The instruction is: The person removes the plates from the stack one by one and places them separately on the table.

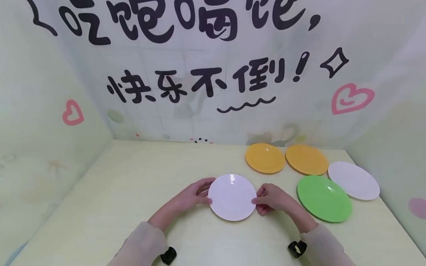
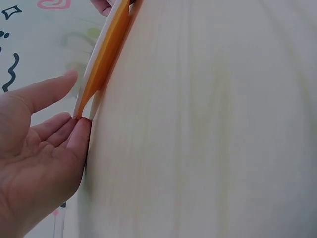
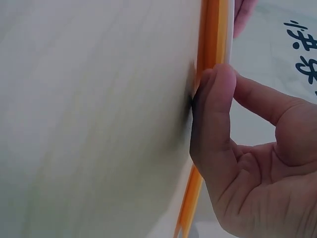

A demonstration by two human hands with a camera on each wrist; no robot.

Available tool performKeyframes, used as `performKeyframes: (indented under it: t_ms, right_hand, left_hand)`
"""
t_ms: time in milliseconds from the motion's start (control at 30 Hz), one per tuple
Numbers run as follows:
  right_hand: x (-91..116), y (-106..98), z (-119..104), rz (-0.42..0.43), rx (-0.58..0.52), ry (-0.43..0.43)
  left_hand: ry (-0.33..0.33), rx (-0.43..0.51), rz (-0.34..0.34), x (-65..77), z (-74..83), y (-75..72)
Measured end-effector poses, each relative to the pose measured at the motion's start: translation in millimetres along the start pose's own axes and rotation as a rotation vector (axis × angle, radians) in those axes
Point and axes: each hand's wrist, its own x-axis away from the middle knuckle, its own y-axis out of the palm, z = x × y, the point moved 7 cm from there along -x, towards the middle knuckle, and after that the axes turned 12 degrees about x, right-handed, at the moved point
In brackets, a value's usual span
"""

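Observation:
A round white plate (image 1: 232, 197) lies between the two hands near the middle of the table. From the side, in the left wrist view, an orange underside (image 2: 106, 52) shows beneath its white edge, like a second plate nested under it. The left hand (image 1: 196, 193) is at the plate's left rim; its fingertips touch the edge from below, while the thumb (image 2: 57, 91) stands slightly off the white face. At the opposite rim, the right hand (image 1: 271, 198) pinches the plate, thumb above and curled fingers (image 3: 215, 109) beneath, close over the tabletop.
Right of the hands lie a green plate (image 1: 324, 198) and another white plate (image 1: 353, 181), their edges overlapping in view. Two orange plates (image 1: 265, 158) (image 1: 306, 159) lie along the back wall. Printed cloth walls (image 1: 186, 122) enclose the pale table (image 1: 133, 173) at the back and sides.

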Motion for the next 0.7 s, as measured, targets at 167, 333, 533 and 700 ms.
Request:
performKeyframes:
  t_ms: [167,333,533,700]
  right_hand:
    - [-4.4,-8.4,-4.7,0.024,0.046,-0.020]
    - [-1.4,-31.9,-3.2,0.019,-0.039,-0.067]
    - [-14.4,-52.4,-6.4,0.009,-0.212,-0.048]
    - [-46.0,-49.1,-15.5,0.024,-0.393,-0.023]
  left_hand:
    - [-0.002,0.008,0.009,0.0,1.4,-7.4]
    - [0.009,-0.010,0.024,-5.1,1.1,-2.4]
    - [-0.026,-0.033,0.043,-8.5,-1.3,-0.1]
    - [-0.021,-0.049,0.062,-4.3,-4.3,-3.2]
